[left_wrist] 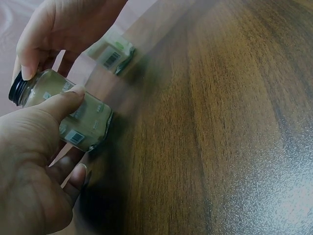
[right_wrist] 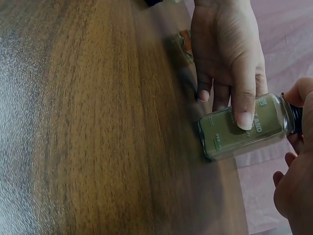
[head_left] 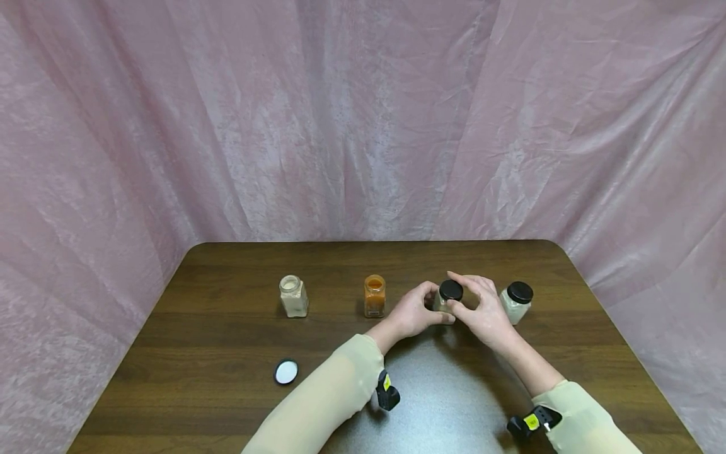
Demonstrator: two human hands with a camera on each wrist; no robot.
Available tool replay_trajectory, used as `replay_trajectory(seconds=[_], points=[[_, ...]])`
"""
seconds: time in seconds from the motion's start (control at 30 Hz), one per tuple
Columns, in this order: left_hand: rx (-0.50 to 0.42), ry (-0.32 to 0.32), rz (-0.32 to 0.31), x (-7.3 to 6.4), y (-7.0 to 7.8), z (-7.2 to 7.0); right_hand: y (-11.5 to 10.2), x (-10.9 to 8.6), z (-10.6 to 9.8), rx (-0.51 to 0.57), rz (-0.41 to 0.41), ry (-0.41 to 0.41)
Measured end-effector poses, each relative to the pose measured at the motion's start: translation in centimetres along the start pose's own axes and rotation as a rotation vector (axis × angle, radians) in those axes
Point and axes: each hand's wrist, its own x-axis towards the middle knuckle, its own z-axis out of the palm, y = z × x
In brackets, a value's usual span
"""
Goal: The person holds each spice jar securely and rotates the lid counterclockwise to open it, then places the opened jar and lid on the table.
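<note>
A square glass spice jar (right_wrist: 225, 132) of greenish-brown powder, with its black lid (head_left: 451, 289) on, is between both hands. My left hand (head_left: 413, 313) grips the jar's body, thumb across the printed side. Fingers and thumb of my right hand (head_left: 482, 311) pinch the black lid from its sides. To the right of that hand stands another jar (head_left: 515, 311) with pale contents and a black lid. Left of the hands is a lidless jar of orange powder (head_left: 375, 301), and farther left a lidless jar of cream-coloured powder (head_left: 293, 300).
A loose lid (head_left: 286, 372) lies on the brown wooden table (head_left: 215, 353), white inside facing up, left of my left forearm. Pink curtains (head_left: 340, 126) hang behind the table's far edge. Black devices (head_left: 387, 391) are strapped at both wrists.
</note>
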Motion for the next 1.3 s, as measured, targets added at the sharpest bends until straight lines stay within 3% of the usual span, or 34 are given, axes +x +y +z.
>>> replay_trajectory(seconds=[0.37,1.3], points=[[-0.003,0.002,0.011,-0.10,-0.04,0.00,-0.21,0.13,-0.22,-0.003,0.031,0.048],[-0.026,0.003,0.025,-0.02,0.05,0.05,-0.14,-0.12,-0.21,-0.102,0.016,0.117]])
